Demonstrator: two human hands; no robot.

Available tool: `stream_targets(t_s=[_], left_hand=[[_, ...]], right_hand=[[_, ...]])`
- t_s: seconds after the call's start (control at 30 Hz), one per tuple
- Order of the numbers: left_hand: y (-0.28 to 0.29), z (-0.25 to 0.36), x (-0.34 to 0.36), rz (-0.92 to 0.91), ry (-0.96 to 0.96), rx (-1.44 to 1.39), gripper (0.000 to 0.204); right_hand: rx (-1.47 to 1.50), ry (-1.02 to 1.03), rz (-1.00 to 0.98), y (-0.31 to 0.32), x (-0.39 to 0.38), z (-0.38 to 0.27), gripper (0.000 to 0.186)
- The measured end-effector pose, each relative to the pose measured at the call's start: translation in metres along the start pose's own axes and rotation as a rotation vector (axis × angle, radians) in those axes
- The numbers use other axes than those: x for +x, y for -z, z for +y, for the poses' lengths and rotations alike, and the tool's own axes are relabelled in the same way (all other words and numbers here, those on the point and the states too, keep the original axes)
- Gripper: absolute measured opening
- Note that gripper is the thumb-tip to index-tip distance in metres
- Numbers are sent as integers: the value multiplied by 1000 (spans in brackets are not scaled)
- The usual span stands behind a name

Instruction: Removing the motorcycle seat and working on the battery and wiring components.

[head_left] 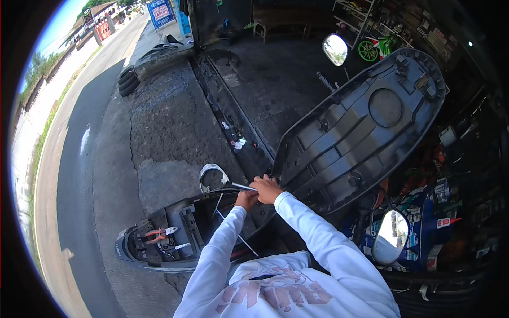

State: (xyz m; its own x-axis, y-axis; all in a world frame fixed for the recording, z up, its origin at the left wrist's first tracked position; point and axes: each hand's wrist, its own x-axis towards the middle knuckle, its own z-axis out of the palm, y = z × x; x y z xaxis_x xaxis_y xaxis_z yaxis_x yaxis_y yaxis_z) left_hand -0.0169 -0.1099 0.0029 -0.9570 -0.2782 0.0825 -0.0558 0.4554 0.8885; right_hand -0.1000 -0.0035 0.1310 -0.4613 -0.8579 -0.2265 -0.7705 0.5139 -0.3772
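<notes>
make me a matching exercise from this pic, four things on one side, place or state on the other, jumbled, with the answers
Things
1. pliers
2. seat
3. tires
4. short silver rod

Places or states
A. stacked on the ground
B. held at the right hand
C. red-handled, lying in the scooter's tail
D. underside showing

Pairs: 1-C, 2-D, 3-A, 4-B

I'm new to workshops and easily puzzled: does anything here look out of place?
Yes, mildly. Crumpled pale scraps lie in the dark floor channel, looking like litter. Red-handled pliers rest loose on the scooter's tail, an odd perch from which they might slide if it were jolted.
</notes>
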Motion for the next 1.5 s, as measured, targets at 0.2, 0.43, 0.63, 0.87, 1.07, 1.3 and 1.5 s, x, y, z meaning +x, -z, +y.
stream_targets(t_s=[0.2, 0.43, 0.63, 0.87, 1.07, 1.3, 1.5], left_hand=[[-15, -18, -6, 142, 8, -28, 12], [-7, 8, -2, 54, 19, -58, 16], [-12, -14, -6, 93, 124, 17, 21], [-12, -18, 0, 25, 204, 27, 20], [-24, -23, 1, -45, 45, 121, 19], [-29, -32, 1, 39, 163, 66, 18], [-30, -28, 1, 48, -63, -47, 18]], right_hand=[[-387, 519, 167, 30, 15, -16, 18], [-130, -283, -38, 3, 8, -11, 34], [-193, 407, -29, 33, 9, -21, 28], [-142, -145, 180, 33, 6, -42, 33], [-81, -382, 17, 37, 7, -47, 49], [105, -492, 1, 12, 11, -40, 47], [320, 245, 80, 12, -2, -41, 25]])
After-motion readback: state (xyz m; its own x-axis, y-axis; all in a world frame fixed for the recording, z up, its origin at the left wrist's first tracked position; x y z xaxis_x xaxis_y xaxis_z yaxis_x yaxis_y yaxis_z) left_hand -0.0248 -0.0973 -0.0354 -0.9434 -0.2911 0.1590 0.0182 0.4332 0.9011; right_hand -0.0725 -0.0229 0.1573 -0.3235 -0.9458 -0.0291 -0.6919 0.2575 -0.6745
